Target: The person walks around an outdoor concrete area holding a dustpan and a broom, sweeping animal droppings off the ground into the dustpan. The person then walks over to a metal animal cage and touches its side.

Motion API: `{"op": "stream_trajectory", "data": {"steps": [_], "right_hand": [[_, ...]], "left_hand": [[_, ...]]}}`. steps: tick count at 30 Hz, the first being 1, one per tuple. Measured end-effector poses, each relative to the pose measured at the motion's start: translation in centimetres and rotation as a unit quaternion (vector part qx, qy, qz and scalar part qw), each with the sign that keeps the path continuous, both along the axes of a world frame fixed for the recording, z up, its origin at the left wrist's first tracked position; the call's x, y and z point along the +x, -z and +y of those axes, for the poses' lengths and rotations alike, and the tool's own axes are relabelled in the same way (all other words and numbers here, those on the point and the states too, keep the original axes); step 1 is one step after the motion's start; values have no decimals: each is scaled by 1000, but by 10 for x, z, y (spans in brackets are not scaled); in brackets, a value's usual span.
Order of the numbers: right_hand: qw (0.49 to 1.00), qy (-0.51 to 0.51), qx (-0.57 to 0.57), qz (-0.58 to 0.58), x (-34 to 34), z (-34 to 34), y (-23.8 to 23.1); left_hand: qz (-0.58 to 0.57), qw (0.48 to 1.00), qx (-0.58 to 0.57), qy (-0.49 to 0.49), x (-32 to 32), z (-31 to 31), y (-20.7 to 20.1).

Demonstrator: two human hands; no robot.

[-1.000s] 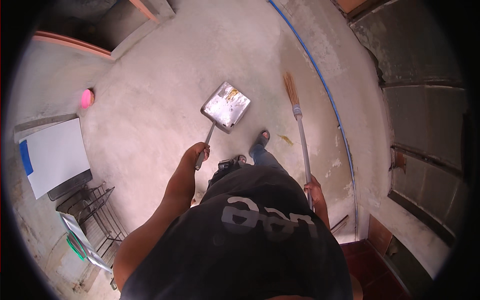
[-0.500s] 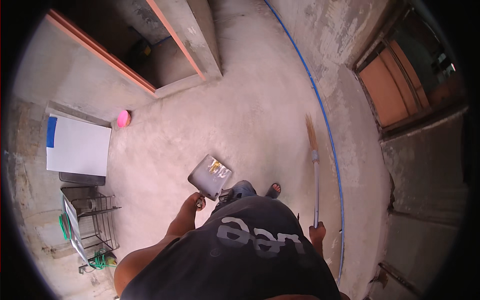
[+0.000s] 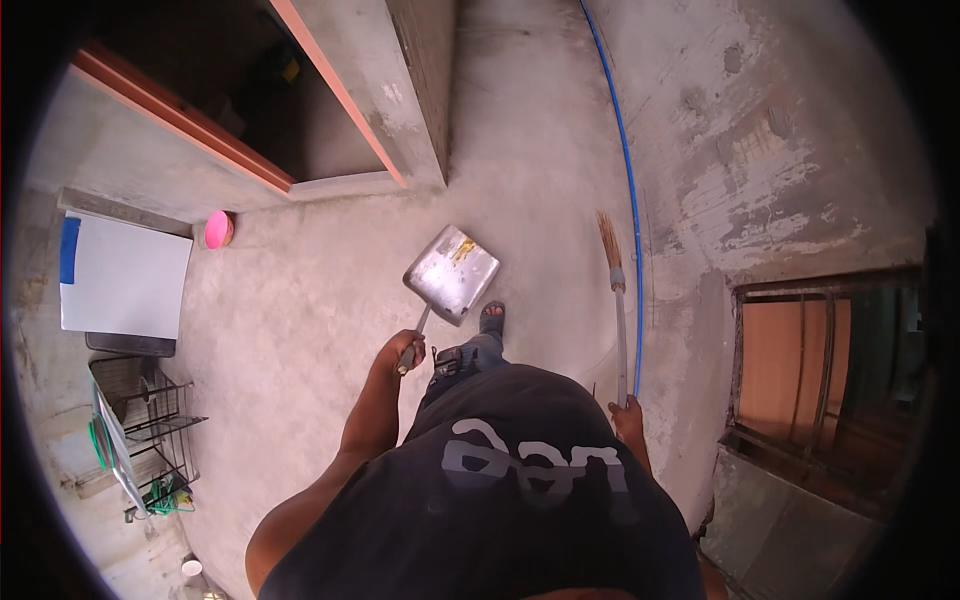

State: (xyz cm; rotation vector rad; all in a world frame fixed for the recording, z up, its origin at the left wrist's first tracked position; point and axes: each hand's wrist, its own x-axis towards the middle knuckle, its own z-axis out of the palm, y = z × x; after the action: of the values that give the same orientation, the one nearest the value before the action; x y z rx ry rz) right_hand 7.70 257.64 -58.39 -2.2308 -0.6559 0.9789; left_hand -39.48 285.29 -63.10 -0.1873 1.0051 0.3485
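From the head camera, much is hidden by the person's own dark shirt (image 3: 520,500), which fills the lower middle and covers the legs, leaving only one foot in a sandal (image 3: 491,318) showing on the concrete floor (image 3: 330,300). The right hand (image 3: 628,418) is half tucked behind the shirt's edge; it seems to be closed around the top of the broom (image 3: 619,300), though the fingers themselves are hard to make out. The broom has a pale, slim, straight handle and a narrow tuft of straw-coloured bristles, which point away from the person beside a thin blue hose (image 3: 628,200) that runs along the foot of a patchy plastered wall (image 3: 760,170).

The left hand (image 3: 405,352) is wrapped tight on the thin handle of a dustpan (image 3: 452,274), held out in front above the floor, just left of the sandal. The pan is flat, squarish, dull scuffed metal, with a small yellowish smear of debris near its far edge.

At the left stand a white board (image 3: 122,278) with a blue corner, a round pink bowl (image 3: 219,229) and a dark wire rack (image 3: 150,420), partly cut off by the rim.
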Motion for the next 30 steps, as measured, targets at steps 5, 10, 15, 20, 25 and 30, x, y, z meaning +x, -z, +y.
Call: {"op": "stream_trajectory", "data": {"steps": [5,10,15,20,25,30], "right_hand": [[999,-17,10,-44,17,89,3],[996,-49,53,-61,39,225,-41],[996,-45,-13,-71,111,384,-61],[995,-72,-17,-62,203,572,-74],[982,-115,64,-135,271,756,-98],[990,-113,46,-74,296,925,-164]], "left_hand": [[-35,997,60,14,104,149,-58],[-56,996,64,32,188,311,-107],[-55,997,42,30,251,463,-145],[-32,999,24,-21,300,603,-186],[-21,999,17,-23,341,749,-194],[-49,996,-17,-71,387,923,-171]]}}
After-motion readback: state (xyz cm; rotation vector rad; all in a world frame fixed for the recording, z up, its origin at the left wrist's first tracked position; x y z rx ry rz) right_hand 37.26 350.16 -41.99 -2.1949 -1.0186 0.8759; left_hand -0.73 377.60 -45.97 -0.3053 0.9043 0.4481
